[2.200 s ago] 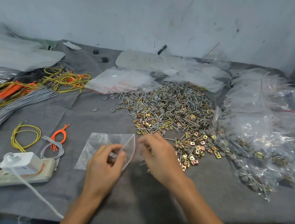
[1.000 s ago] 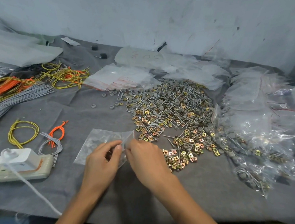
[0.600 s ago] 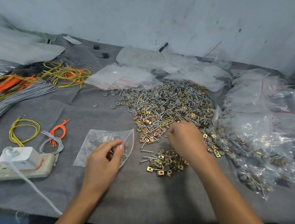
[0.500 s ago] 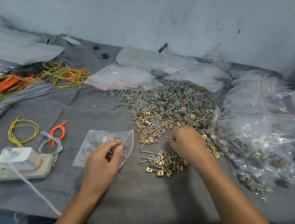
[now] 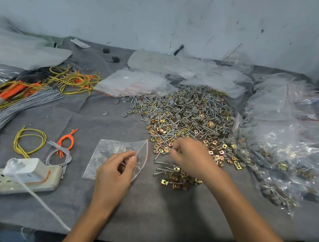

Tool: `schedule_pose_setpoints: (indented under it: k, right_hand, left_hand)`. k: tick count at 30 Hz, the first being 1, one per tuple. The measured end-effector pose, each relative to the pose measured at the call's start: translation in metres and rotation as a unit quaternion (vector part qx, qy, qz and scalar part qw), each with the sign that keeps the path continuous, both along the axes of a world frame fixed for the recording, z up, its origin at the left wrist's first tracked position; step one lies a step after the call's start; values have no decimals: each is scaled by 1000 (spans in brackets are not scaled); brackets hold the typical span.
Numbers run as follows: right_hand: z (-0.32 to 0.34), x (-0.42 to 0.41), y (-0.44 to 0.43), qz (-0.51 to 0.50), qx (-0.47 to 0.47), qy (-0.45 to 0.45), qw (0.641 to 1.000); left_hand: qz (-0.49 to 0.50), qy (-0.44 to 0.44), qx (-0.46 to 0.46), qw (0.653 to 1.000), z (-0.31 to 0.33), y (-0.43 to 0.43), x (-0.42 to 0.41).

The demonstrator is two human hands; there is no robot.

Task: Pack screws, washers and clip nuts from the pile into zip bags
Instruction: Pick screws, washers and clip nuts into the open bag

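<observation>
Grey felt cloth (image 5: 147,206) covers the bench on my feed, with a scuffed pale wall (image 5: 164,15) behind it. Near the front edge a clear zip bag (image 5: 111,149) with a red seal strip lies flat on the cloth, a few screws showing through it. The left hand (image 5: 114,173) pinches the bag's mouth between thumb and forefinger, holding it open toward the right. The right hand (image 5: 192,158) hovers just beside that mouth with its fingers curled toward the thumb; blur keeps me from telling whether anything sits between them. Under its wrist I see a small heap (image 5: 177,177) of brass clip nuts and screws. Beyond it is the big pile (image 5: 190,114) of screws, grey washers and clip nuts. Filled bags (image 5: 279,150) crowd the right side against the pile, and a stack of empty bags (image 5: 135,84) rests at its far left edge. Off to the left are grey wire bundles (image 5: 21,105), a yellow loop (image 5: 28,141), orange ties (image 5: 67,139) and a power strip (image 5: 14,183) with a white plug (image 5: 25,169) in it.
</observation>
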State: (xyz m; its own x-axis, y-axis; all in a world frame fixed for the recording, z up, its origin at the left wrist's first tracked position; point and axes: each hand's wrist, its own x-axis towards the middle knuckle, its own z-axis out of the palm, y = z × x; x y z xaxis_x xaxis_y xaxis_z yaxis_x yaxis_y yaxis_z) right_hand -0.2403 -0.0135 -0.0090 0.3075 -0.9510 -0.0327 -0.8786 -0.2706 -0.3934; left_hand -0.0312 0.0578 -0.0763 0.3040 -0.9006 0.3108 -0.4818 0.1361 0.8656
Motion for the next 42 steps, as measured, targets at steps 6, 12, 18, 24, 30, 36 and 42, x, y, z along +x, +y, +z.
schedule_pose_setpoints:
  k: [6, 12, 18, 24, 30, 36, 42]
  right_hand:
    - [-3, 55, 26, 6, 57, -156, 986]
    - [-21, 81, 27, -55, -30, -62, 996]
    - [-11, 51, 14, -72, -12, -143, 987]
    - [-11, -13, -33, -85, -69, 82, 991]
    - [-26, -23, -39, -25, -89, 221, 971]
    - [-22, -18, -26, 3, -94, 220, 971]
    - [1, 34, 25, -12, -1, -137, 990]
  left_hand:
    - [-1, -19, -7, 1000, -1, 1, 0]
    - [8, -10, 3, 1000, -2, 0, 2]
    - [8, 5, 0, 1000, -3, 0, 1]
    - [5, 8, 0, 1000, -1, 1, -1]
    - [7, 1, -2, 1000, -1, 1, -1]
    - [7, -4, -2, 1000, -2, 2, 0]
    - [2, -2, 1, 1000, -5, 1, 0]
